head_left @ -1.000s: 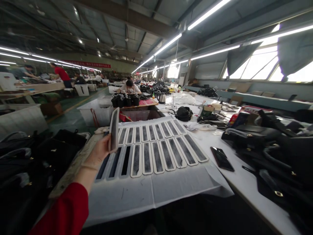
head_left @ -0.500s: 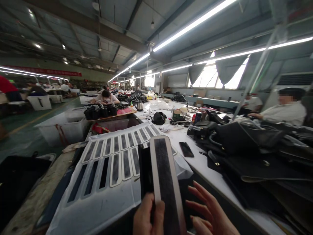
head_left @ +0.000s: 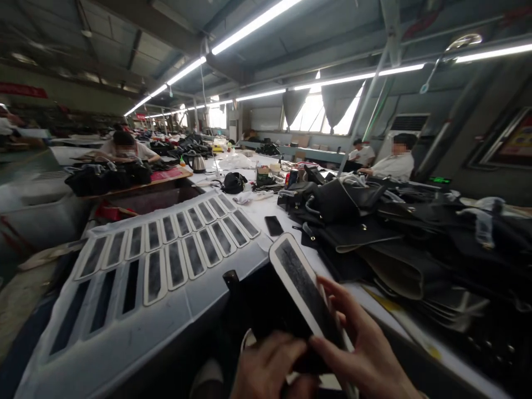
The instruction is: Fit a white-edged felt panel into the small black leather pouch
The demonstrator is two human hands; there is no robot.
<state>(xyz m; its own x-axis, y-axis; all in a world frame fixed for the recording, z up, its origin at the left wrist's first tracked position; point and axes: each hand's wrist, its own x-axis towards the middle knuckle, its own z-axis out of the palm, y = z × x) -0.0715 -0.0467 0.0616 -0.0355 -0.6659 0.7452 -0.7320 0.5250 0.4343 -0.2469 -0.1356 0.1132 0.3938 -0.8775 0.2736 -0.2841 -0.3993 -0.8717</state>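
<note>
A long white-edged strip with a dark middle (head_left: 300, 282) is tilted up close in front of me. My right hand (head_left: 368, 354) grips its lower end, fingers laid across its face. My left hand (head_left: 266, 366) is closed on a black leather piece (head_left: 266, 307) that sits right behind and below the strip. Both hands are at the bottom edge of the view, thumbs nearly touching. Beyond them, two rows of the same strips (head_left: 183, 244) lie side by side on a white sheet (head_left: 124, 332) spread over the table.
A black phone (head_left: 274, 225) lies right of the strips. Black bags (head_left: 374, 221) are heaped along the table's right side. Further back stand a kettle (head_left: 198, 162) and small boxes. Seated people work at the back right (head_left: 394, 160) and back left (head_left: 124, 148).
My left hand lifted a strip from the left of the sheet and brought it in front of me. My right hand, open before, has now closed on it. My view swung right.
</note>
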